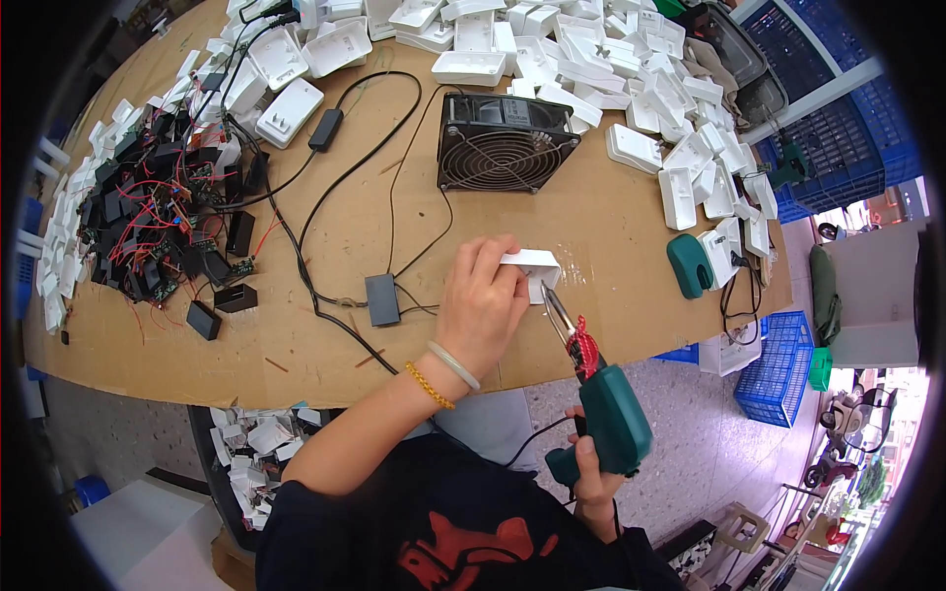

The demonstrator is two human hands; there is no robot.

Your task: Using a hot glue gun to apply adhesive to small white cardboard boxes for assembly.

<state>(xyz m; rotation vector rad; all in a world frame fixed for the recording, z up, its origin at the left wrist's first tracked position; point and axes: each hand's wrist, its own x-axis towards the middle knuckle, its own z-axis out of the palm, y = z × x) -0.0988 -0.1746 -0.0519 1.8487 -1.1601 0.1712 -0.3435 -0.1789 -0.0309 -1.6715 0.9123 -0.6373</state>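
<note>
My left hand (483, 300) is closed around a small white plastic casing (537, 261) near the table's front edge, the fingers on its left side. In my right hand (594, 488) is a dark green soldering gun (618, 424), gripped by its handle in front of my body. Red wrapping shows at the base of its metal prongs. The tip points up and left and lies at the open side of the casing; whether it touches cannot be made out. Part of the casing is hidden behind my left fingers.
A black fan (507, 153) stands beyond my hands. White casings (473, 69) are piled along the back and right. At left lies a heap of black boxes, circuit boards and red wires (163, 217). Cables run by a small black box (382, 300). A green case (689, 266) sits right.
</note>
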